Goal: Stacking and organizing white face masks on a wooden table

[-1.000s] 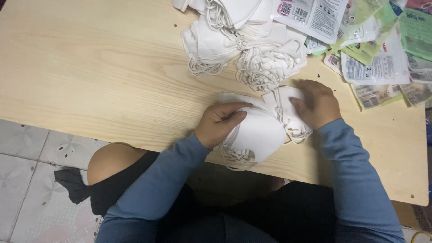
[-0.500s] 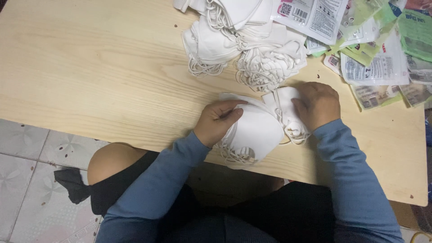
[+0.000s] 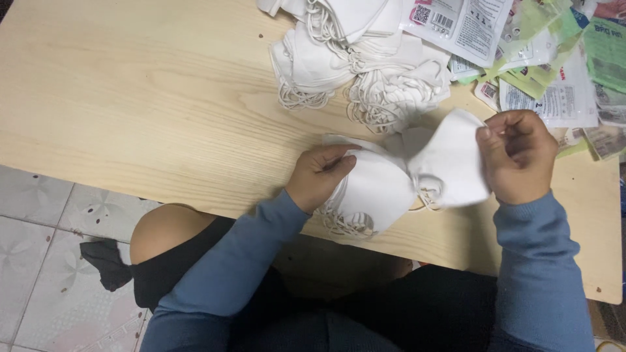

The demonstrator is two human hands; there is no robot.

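The right hand [image 3: 518, 156] pinches the far right corner of a white mask [image 3: 450, 163], lifted and tilted off the wooden table [image 3: 130, 117]. Just left, the left hand [image 3: 321, 176] presses flat on a small stack of masks [image 3: 372, 195], probably a few deep.

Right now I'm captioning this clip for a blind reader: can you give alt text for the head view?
A person's right hand lifts a white face mask by its edge while the left hand presses a small stack of masks onto a pale wooden table. Behind lie a heap of loose masks and empty packets.
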